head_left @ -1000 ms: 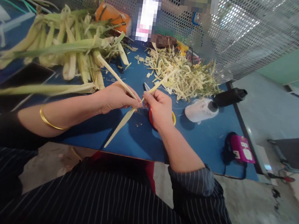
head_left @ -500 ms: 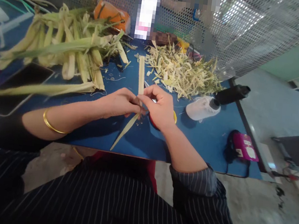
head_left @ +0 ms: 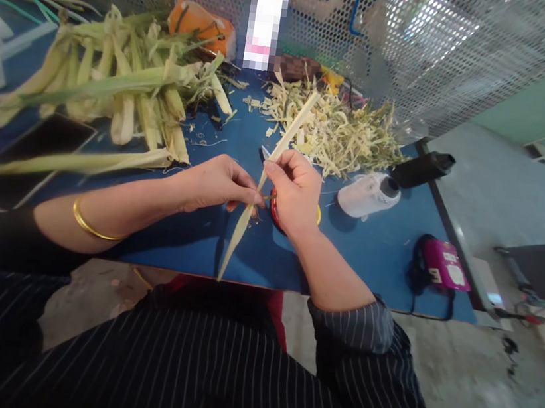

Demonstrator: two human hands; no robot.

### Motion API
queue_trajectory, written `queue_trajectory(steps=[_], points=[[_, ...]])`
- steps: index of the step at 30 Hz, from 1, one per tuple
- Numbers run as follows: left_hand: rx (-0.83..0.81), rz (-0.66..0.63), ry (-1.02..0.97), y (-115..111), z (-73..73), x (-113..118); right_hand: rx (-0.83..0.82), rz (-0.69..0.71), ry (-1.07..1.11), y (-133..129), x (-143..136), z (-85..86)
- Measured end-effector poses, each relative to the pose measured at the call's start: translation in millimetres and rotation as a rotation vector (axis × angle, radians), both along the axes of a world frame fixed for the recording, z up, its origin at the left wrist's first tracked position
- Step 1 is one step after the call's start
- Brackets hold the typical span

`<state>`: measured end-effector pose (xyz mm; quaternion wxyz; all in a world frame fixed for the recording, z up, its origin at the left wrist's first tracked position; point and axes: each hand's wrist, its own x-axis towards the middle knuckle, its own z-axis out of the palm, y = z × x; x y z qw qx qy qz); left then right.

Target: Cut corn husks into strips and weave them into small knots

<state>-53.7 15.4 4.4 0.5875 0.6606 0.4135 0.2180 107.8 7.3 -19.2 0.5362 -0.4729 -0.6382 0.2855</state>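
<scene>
1. Pinching a pale leaf strip [head_left: 280,148] between both hands, I hold it over the blue table [head_left: 370,257].
2. My left hand [head_left: 212,184] grips its middle with fingertips closed on it.
3. My right hand [head_left: 294,190] clasps it just beside, thumb and forefinger closed.
4. Scissors [head_left: 274,208] lie beneath my right hand.
5. Cut shreds [head_left: 342,133] sit beyond; whole leaves [head_left: 117,86] lie left.

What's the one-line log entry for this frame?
left hand: pinching leaf strip | right hand: pinching same strip | scissors: on blue table, under right hand
</scene>
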Motion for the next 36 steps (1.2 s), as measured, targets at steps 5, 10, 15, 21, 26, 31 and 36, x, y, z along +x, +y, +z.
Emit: queue_trajectory(steps=[5,10,15,21,26,31,36], points=[[-0.144,0.06,-0.127,3.5,-1.7,-0.7,0.123,-0.109,-0.059,5.6,15.7,13.5],[-0.194,0.226,-0.24,9.1,3.3,-1.6,0.142,-0.165,-0.133,2.2,19.3,23.1],[-0.138,0.368,-0.303,11.7,6.0,-4.5,-0.099,0.036,-0.36,-4.6,5.3,14.6],[-0.036,0.503,-0.325,11.4,-4.1,-3.2,-0.079,0.21,-0.485,-5.9,0.7,9.9],[-0.18,0.465,-0.378,12.4,-1.5,-1.8,-0.096,0.169,-0.603,-2.3,8.8,17.5],[-0.312,0.452,-0.438,13.1,7.6,-4.5,-0.107,0.145,-0.565,0.1,11.8,16.3],[-0.214,0.467,-0.435,13.1,-1.0,-2.4,-0.108,0.164,-0.597,-0.1,10.5,15.5]])
